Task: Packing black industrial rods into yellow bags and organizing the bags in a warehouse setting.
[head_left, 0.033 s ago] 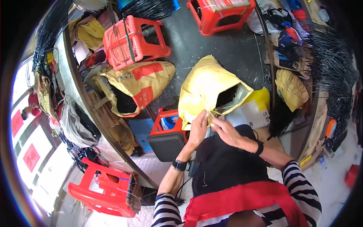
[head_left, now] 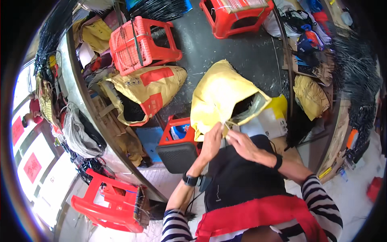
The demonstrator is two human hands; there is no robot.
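Note:
A yellow paper sack lies on the dark table in front of me, its mouth gaping to the right and showing dark contents and a silvery lining. My left hand is closed at the sack's near edge, fingers pinched on its rim. Right beside it, my right hand has its thumb and fingers pressed together. A thin pale strand or strip shows between the fingertips; I cannot tell exactly what the right fingers hold. A second yellow sack with red patches lies to the left, also with dark contents.
Red plastic stools stand on the table at the far left and far middle; another is at the lower left. A black cushioned seat is by my left forearm. Dark bristle bundles line the right side.
Both hands have come slightly nearer to me, and the sack's near edge and mouth have shifted a little with them. The rest looks the same.

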